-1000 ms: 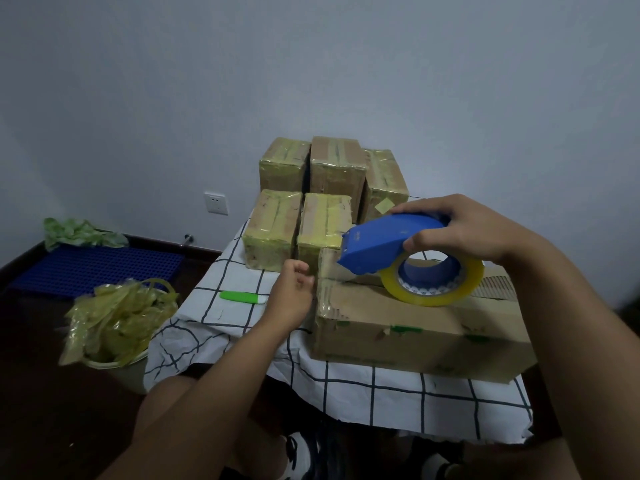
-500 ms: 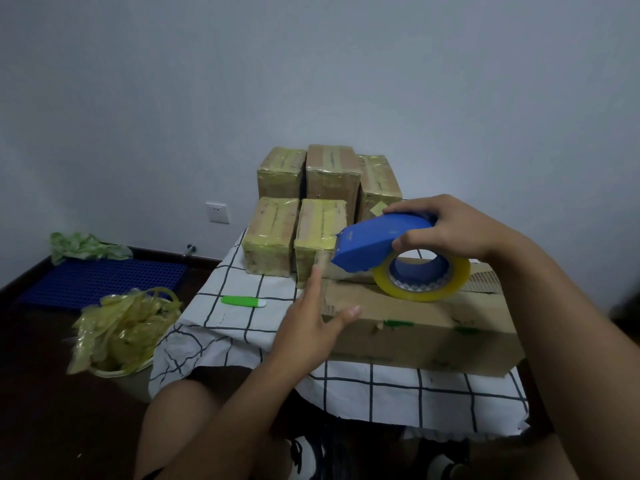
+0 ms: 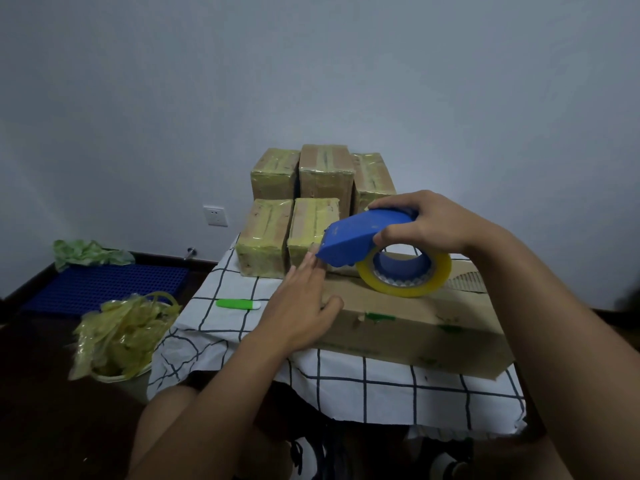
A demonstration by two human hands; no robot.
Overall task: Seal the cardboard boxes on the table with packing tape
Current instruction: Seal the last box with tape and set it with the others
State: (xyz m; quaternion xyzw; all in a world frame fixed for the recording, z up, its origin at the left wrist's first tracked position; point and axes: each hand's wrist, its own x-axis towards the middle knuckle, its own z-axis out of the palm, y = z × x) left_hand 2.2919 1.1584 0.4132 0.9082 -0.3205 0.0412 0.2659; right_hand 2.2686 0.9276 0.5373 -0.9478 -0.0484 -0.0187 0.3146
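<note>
A long flat cardboard box (image 3: 415, 323) lies across the table (image 3: 346, 379) near its front edge. My right hand (image 3: 422, 223) grips a blue tape dispenser (image 3: 360, 237) with a yellowish tape roll (image 3: 405, 278), held over the box's top left end. My left hand (image 3: 301, 306) lies with straight fingers against the box's left end, its fingertips just under the dispenser's nose and its thumb on the box's front face. Several small boxes (image 3: 311, 202) wrapped in yellowish tape are stacked at the back of the table.
A green utility knife (image 3: 237, 304) lies on the checked tablecloth left of the box. On the floor to the left stands a bin (image 3: 117, 341) full of crumpled tape, with a blue mat (image 3: 104, 285) behind it. A wall socket (image 3: 215, 215) is nearby.
My left hand went from curled at the box's left end to flat, with fingers reaching up to the dispenser's nose. The dispenser stayed over the box's left end.
</note>
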